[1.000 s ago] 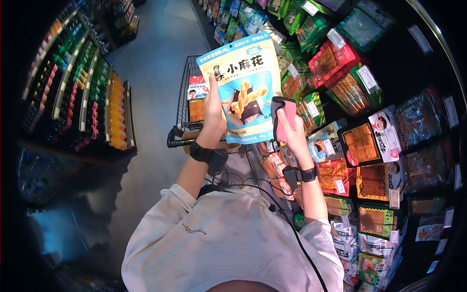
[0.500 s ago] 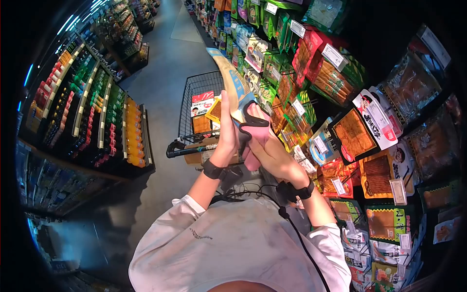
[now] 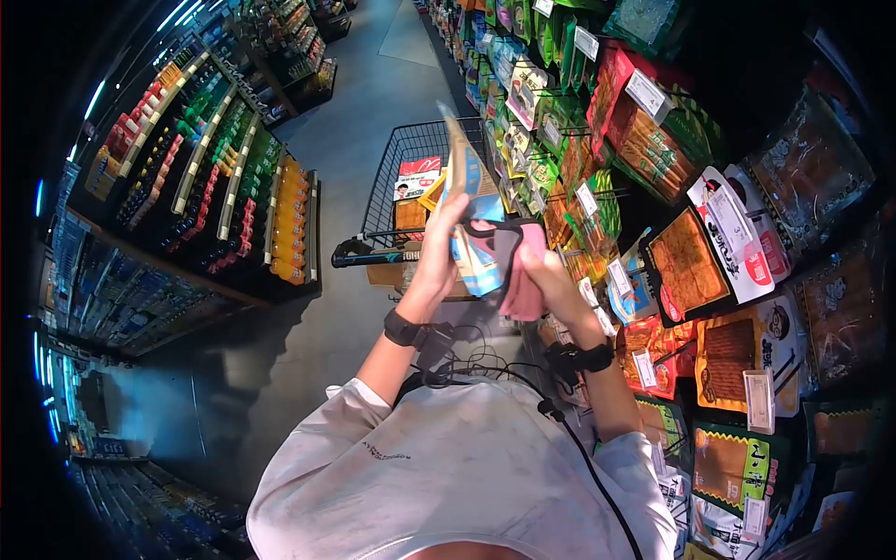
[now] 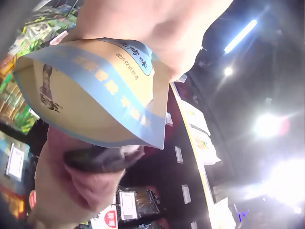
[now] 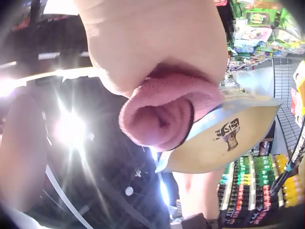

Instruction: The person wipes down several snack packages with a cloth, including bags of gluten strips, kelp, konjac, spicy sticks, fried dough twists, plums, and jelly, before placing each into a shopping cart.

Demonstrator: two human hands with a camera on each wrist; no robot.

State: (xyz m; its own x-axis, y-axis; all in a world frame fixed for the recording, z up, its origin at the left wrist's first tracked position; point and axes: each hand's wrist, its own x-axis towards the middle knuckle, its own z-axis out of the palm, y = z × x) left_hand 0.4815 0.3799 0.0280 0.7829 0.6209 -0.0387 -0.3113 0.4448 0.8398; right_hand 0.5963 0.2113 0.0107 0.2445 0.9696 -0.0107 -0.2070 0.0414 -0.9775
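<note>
A blue-and-cream snack pouch (image 3: 483,194), printed with Chinese characters, is held in the air at the middle of the head view, turned nearly edge-on. The left hand (image 3: 435,247) grips its left side; the right hand (image 3: 558,287) clutches a dark-edged pink cloth (image 3: 520,291) against its lower right. Just behind, at upper centre, stands a black wire shopping cart (image 3: 381,187) with packaged food inside. It stands on a smooth grey aisle floor (image 3: 359,103) that runs toward the top of the frame, with dark shadow at lower left. A tiered drinks shelf (image 3: 205,149) fills the upper left, orange bottles (image 3: 289,224) at its near end. Down the right side hang dense rows of snack packs with white price tags (image 3: 648,95). A bright strip light (image 4: 240,36) glares overhead at upper right of the left wrist view.
</note>
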